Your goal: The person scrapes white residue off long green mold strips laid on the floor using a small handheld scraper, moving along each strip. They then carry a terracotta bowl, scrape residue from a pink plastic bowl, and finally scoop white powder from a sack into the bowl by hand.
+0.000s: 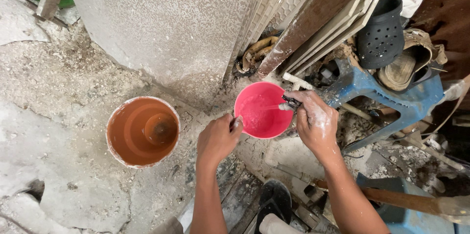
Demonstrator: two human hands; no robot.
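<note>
At lower centre, the left hand pinches the near rim of a pink bowl in a closed grip. The right hand, smeared white, pinches a thin tool over the bowl. Left of centre stands an orange bucket; upper right, a black clog.

Left hand gripping the near-left rim of a pink bowl with whitish mix inside; right hand, dusted white, pinching a thin dark tool over the bowl's right edge. Left of these, an orange bucket of brown water on rubble-strewn ground. Far right, a black perforated clog above a blue stool.
</note>
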